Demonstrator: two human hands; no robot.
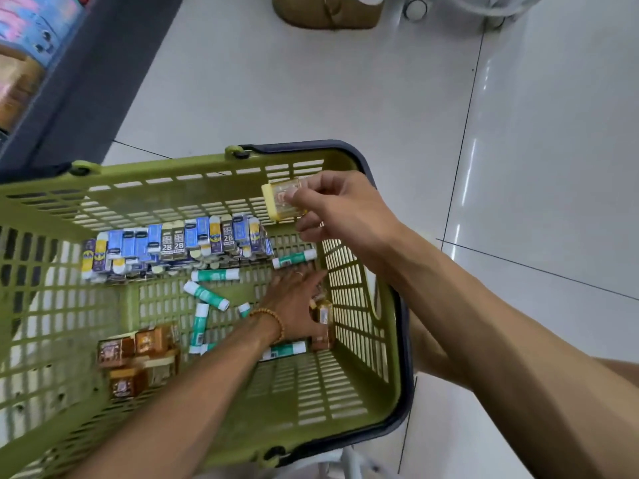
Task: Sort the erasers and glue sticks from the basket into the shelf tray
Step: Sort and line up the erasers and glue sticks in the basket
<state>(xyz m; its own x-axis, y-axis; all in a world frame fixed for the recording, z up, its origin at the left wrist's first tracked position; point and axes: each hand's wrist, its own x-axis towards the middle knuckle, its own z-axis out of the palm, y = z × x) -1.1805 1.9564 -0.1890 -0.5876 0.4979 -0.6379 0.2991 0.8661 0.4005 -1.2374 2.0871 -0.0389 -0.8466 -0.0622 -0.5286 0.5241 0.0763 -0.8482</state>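
While your right hand (340, 205) hangs over the far right corner of the green slotted plastic basket (207, 174), its grip is closed on a small yellow packaged eraser (281, 198), pinched between thumb and fingertips right of frame centre, above the basket's rim. Your left hand (294, 302) reaches down to the basket floor at lower centre, fingers stretched out fairly flat near the right wall; that grip is loose and holds nothing you can make out, though a small brown packaged eraser (323, 316) sits just beside its fingers. A beaded bracelet (271, 321) circles that wrist. Along the far wall of the basket stands a packed row of blue, white and yellow boxed erasers (176, 243), some marked 2B. White-and-green glue sticks (205, 295) lie scattered across the middle of the floor, one (294, 259) near the far right corner. A cluster of brown packaged erasers (138, 357) sits at lower left inside the basket. Outside it lies the pale tiled floor (518, 133), with a dark shelf edge (90, 81) at upper left and a tan bag (328, 12) at the top
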